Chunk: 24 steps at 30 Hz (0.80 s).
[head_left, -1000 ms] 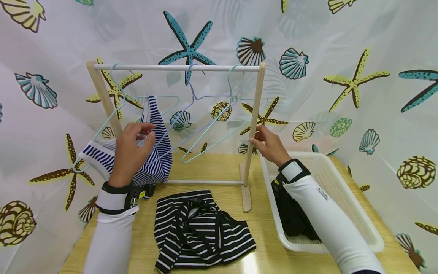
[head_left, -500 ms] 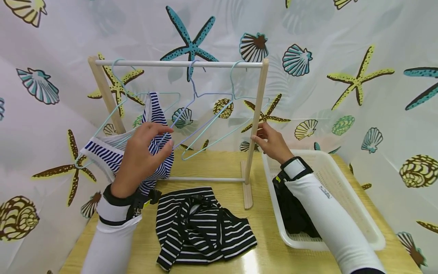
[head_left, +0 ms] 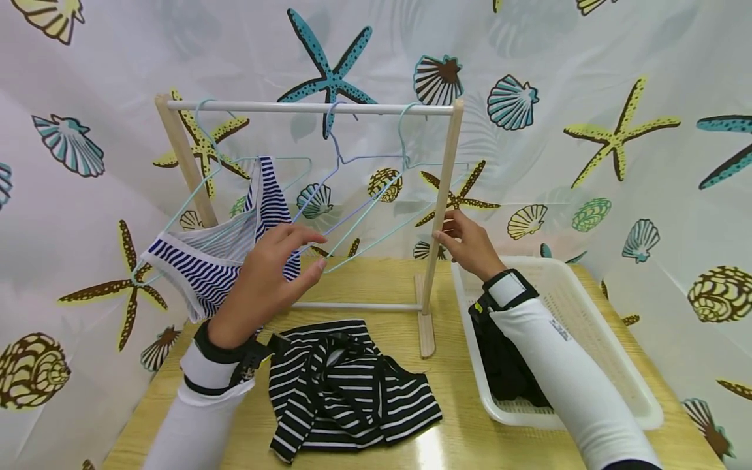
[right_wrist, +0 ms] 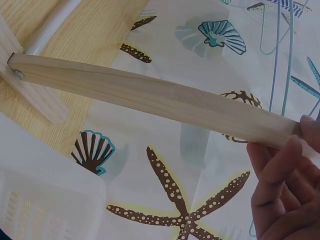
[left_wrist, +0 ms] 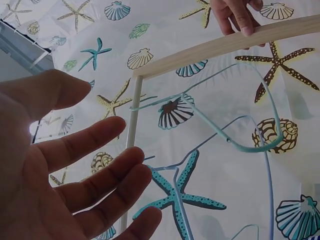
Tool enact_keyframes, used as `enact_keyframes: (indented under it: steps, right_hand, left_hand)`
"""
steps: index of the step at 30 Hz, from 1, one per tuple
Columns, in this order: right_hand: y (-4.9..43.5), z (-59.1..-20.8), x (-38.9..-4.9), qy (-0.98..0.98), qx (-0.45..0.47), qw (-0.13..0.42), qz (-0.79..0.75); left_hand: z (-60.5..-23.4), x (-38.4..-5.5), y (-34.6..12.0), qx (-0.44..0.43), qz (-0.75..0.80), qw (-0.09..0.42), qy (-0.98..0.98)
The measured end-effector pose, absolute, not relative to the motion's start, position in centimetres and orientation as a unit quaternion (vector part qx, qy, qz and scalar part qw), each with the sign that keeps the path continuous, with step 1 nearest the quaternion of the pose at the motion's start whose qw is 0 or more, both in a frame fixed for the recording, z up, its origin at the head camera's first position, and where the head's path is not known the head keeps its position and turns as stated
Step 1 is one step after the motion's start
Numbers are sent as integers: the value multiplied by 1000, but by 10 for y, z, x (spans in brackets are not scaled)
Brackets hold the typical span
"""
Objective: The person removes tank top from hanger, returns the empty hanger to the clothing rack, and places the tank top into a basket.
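Note:
My left hand (head_left: pixel 273 267) is held in the air before the hanging rack, thumb and fingers apart, with nothing in it. Behind it, navy-and-white striped briefs (head_left: pixel 196 266) hang on the left teal hanger (head_left: pixel 182 207), partly hidden by the hand. A purple hanger (head_left: pixel 318 187) and another teal hanger (head_left: pixel 378 238) hang bare to the right, close beyond my fingertips. My right hand (head_left: pixel 470 245) holds the rack's right wooden post (head_left: pixel 444 170); in the right wrist view, the thumb and fingers (right_wrist: pixel 272 175) pinch this post from both sides.
A black-and-white striped garment (head_left: pixel 352 398) lies bunched on the wooden table (head_left: pixel 458 444) before the rack. On the right, a white plastic basket (head_left: pixel 555 287) holds black cloth (head_left: pixel 508 369), partly under my right forearm. A patterned curtain (head_left: pixel 529 39) hangs behind.
My left hand has moved right, away from the briefs and toward the bare hangers, and its fingers have spread. The right hand keeps its place on the post.

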State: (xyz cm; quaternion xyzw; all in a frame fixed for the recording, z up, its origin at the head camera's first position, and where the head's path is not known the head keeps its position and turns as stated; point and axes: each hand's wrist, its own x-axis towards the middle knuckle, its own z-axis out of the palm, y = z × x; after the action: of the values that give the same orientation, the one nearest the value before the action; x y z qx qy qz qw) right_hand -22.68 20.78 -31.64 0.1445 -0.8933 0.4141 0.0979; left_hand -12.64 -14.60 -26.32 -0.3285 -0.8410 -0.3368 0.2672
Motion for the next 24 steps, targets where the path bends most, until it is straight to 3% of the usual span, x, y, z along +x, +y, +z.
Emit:
enact_keyframes:
  steps: [12,24]
  right_hand:
    - [212,-319,-224,-892,151,99,414]
    - [233,-310,-191,-948,166,119,246]
  left_hand:
    - [-280,-117,-134,-362,-313,217,-851]
    - [-293,-114,-129,-375,-265,189,-868]
